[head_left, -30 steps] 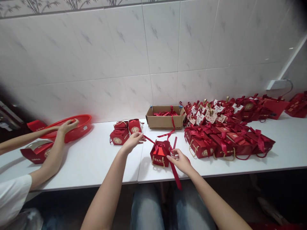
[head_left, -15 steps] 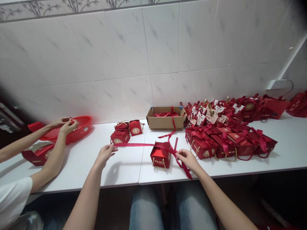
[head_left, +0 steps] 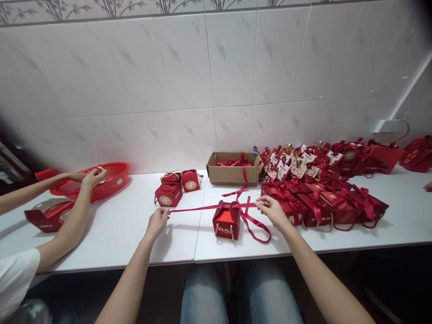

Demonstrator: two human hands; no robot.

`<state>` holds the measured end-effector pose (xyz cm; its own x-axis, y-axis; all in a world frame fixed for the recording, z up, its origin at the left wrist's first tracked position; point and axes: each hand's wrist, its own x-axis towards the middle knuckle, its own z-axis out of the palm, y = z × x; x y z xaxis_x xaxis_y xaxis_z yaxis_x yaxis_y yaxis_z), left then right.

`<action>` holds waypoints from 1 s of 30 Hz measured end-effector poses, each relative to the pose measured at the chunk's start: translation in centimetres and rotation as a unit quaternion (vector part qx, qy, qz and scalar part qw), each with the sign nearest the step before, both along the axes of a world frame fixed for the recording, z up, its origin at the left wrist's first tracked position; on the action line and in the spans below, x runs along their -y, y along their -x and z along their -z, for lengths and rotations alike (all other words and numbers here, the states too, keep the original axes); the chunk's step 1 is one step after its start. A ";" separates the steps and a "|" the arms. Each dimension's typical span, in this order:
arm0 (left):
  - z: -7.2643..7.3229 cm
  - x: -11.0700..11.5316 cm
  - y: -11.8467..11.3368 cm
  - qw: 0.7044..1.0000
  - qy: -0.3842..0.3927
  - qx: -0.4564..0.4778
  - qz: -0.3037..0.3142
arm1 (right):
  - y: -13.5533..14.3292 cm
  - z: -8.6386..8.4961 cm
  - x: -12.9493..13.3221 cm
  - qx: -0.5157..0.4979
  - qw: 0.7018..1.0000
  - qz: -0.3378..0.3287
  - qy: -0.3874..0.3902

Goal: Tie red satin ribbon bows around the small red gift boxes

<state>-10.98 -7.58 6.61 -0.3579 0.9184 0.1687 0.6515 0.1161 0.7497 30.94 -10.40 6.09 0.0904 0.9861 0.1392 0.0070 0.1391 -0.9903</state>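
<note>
A small red gift box [head_left: 227, 223] with gold lettering and rope handles stands upright on the white table in front of me. A dark red ribbon [head_left: 194, 209] runs across its top and stretches out to both sides. My left hand [head_left: 158, 222] pinches the ribbon left of the box. On the other side, my right hand [head_left: 270, 209] grips it between thumb and fingers, near the finished boxes. Below my right hand, a loop of ribbon lies on the table beside the box.
Behind the box stands a cardboard box [head_left: 232, 174] of ribbons. Several ribboned red boxes [head_left: 317, 204] and tagged bags [head_left: 297, 162] crowd the right. Red boxes [head_left: 169, 195] sit left of centre. At far left, another person's hands [head_left: 92, 176] work over a red plastic basket [head_left: 116, 180].
My right hand has moved right and up, drawing the ribbon out tight from the box. My left hand has shifted slightly right and down. The co-worker's hands have moved a little left.
</note>
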 end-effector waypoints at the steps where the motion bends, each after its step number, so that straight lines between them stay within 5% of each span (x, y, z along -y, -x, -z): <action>1: -0.2 0.1 -0.3 0.999 -0.002 0.032 0.001 | -0.1 -0.1 -0.2 0.003 1.000 0.003 -0.005; 5: -2.1 0.7 -1.8 0.973 0.014 0.225 0.040 | -0.9 -0.9 -0.5 0.008 1.000 0.004 -0.006; 11: -7.4 1.2 -3.5 0.927 -0.040 0.362 0.096 | -2.6 -3.4 -0.4 -0.033 0.999 -0.032 0.016; 17: -12.9 1.1 -6.2 0.924 -0.110 0.331 0.159 | -3.8 -6.6 -0.4 -0.161 0.971 -0.157 0.079; 22: -15.7 0.0 -9.0 0.932 -0.167 0.265 0.181 | -3.6 -7.8 -1.1 -0.167 0.949 -0.248 0.102; 30: -19.0 -0.1 -13.1 0.944 -0.139 0.232 0.191 | -1.5 -8.5 -2.3 -0.133 0.972 -0.186 0.060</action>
<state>2.13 -7.51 25.59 -0.1044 0.9384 0.3294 0.2000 -0.3046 0.9312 32.43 -8.06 14.60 -0.2579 0.9653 0.0414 -0.2792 -0.0334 -0.9596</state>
